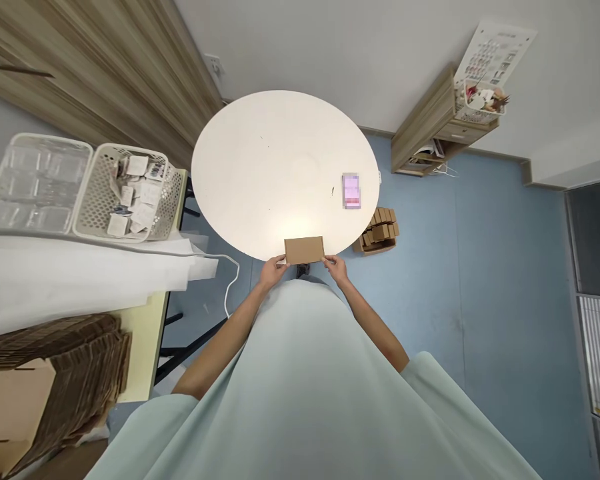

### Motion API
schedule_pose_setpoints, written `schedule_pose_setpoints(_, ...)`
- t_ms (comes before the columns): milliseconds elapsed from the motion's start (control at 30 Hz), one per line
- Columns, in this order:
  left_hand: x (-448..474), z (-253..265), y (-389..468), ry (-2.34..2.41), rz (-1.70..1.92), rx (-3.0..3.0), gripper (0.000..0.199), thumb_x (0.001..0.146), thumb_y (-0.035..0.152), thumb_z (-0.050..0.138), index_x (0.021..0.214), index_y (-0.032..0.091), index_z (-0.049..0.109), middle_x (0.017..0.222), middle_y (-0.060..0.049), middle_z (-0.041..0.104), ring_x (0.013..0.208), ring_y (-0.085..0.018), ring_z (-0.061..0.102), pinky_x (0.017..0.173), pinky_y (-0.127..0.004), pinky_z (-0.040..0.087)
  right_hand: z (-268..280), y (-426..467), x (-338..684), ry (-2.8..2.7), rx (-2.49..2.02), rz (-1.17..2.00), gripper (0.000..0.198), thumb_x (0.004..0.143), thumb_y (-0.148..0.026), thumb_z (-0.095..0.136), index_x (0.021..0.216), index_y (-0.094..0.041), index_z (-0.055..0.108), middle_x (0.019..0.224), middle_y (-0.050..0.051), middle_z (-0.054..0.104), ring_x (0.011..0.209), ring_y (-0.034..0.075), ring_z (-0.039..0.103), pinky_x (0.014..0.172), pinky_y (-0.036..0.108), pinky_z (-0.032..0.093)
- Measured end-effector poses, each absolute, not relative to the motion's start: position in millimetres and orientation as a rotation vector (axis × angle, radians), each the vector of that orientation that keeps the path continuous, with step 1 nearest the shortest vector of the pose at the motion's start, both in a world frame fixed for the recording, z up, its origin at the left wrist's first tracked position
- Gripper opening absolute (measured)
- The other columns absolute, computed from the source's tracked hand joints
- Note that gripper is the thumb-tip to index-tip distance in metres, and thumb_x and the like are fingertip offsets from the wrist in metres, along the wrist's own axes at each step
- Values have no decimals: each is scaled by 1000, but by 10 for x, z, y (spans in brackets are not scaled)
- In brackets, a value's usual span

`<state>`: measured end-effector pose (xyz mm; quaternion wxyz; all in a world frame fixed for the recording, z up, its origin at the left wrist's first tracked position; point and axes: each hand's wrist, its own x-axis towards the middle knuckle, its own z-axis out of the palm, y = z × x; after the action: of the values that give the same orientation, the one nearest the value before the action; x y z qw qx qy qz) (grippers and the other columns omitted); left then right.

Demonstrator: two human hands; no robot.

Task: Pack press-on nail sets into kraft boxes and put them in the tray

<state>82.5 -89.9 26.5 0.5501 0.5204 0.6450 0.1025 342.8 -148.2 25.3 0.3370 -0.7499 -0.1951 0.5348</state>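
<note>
A closed brown cardboard box point(305, 251) sits at the near edge of the round white table point(275, 160), partly over its rim; whether it rests there or is held just above cannot be told. The left hand point(273, 272) pinches the box's left end and the right hand point(336, 269) its right end, the fingers of each drawn in narrow on the cardboard. On the table's right part lies a pink-and-purple rectangular item point(351, 191), its detail blurred, with a small dark mark point(333, 191) just beside it. On the floor right of the table, an open carton point(380, 249) holds small brown boxes point(381, 232). Left of the table, a white basket point(86, 200) contains pale packets point(143, 215), and farther toward the person stand many folded cardboard pieces point(93, 373). A wooden cabinet point(425, 120) stands beyond the table's right side.
</note>
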Motion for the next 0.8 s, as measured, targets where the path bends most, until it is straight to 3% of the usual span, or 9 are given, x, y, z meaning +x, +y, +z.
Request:
schedule_pose_setpoints(100,856,322,-1032,1533,306,1235,48,94,37,70,139,20,77,141,-11,80,121,-35,80,112,-48,61,353,-1605,3419,-414,-1915,1454,19,89,-31,86,98,-19,74,102,7,85,70,16,78,57,21,50)
schedule_pose_setpoints(233,987,362,-1256,1449,395,1255,49,95,38,66,141,23,76,143,-9,79,120,-34,80,113,-49,61,512,-1897,3524,-314,-1900,1434,20,87,-25,88,97,-18,71,95,7,84,63,15,78,51,19,45)
schedule_pose_setpoints(533,1871,484,-1820,1184,451,1223,56,93,46,68,141,19,76,148,-15,75,121,-33,79,117,-51,58,955,-3056,4061,-162,-1910,1116,36,74,-42,92,98,-19,77,95,7,84,70,17,80,58,21,47)
schedule_pose_setpoints(800,2514,565,-2243,1137,362,1216,47,88,39,72,132,23,81,133,-11,83,115,-35,81,110,-53,62,1151,-3792,4656,-196,-1890,1165,46,72,-43,92,110,-20,83,120,12,84,75,16,77,65,26,51)
